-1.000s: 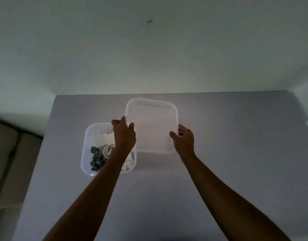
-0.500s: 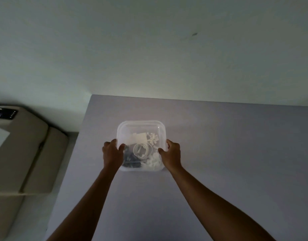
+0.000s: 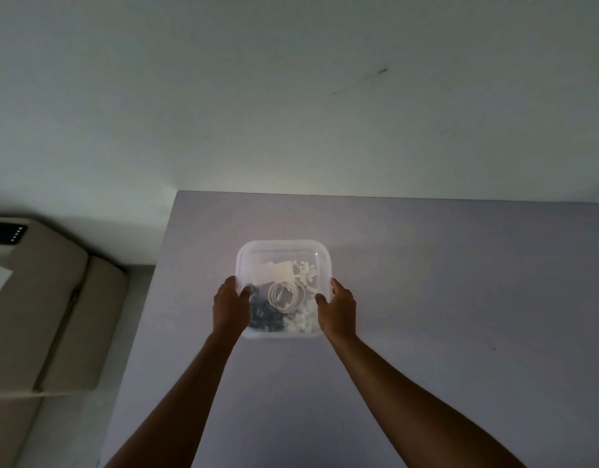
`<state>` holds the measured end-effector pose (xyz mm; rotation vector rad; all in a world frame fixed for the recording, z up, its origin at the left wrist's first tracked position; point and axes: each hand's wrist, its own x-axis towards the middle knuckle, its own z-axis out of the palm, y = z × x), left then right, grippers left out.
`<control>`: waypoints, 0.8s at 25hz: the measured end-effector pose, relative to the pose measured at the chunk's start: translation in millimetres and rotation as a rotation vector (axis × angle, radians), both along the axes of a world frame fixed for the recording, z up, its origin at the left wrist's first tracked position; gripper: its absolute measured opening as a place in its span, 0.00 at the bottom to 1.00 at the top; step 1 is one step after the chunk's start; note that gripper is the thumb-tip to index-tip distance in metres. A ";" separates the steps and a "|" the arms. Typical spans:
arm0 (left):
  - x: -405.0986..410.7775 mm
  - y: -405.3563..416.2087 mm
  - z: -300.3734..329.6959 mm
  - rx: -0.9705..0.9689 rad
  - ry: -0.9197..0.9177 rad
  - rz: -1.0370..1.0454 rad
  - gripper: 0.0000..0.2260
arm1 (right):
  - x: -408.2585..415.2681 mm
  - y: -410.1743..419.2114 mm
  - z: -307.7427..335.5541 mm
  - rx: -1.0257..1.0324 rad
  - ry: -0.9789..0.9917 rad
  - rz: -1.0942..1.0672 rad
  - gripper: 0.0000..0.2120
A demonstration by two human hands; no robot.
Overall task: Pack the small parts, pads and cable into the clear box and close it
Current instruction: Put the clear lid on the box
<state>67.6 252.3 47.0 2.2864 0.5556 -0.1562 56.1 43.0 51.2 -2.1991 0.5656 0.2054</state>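
Left hand [image 3: 231,307] cups the left side of the clear box [image 3: 284,288], thumb hooked over the top edge onto the lid [image 3: 284,249], fingers wrapped down the wall. Right hand [image 3: 338,310] mirrors it on the right side, thumb on top. Both half-curled, gripping box and lid together, nothing else held.

Box sits on the grey table [image 3: 426,298], near its left edge, roughly midway back. Lid lies over it, looks square to the rim; can't tell whether it's fully snapped. Through the plastic: coiled white cable [image 3: 284,295] in the middle, dark small parts [image 3: 262,317] front-left, white pads [image 3: 273,271] at the back, white clips [image 3: 306,270] back-right.

Step in hand, as I read it: seating the lid. To do it well, press thumbs down at the near corners first, then walk pressure round to the far corners. Keep the box flat on the table, don't squeeze the walls inward or the rim flexes and the lid pops. Check the cable isn't riding up under the rim.
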 end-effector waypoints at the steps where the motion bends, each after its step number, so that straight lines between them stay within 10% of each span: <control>1: 2.9 -1.8 0.9 0.002 0.001 -0.001 0.14 | 1.0 -0.5 0.2 -0.006 0.003 -0.004 0.24; 20: 117.0 -131.9 -2.3 -0.031 0.053 -0.285 0.11 | 83.9 -143.4 8.2 -0.068 0.041 -0.100 0.26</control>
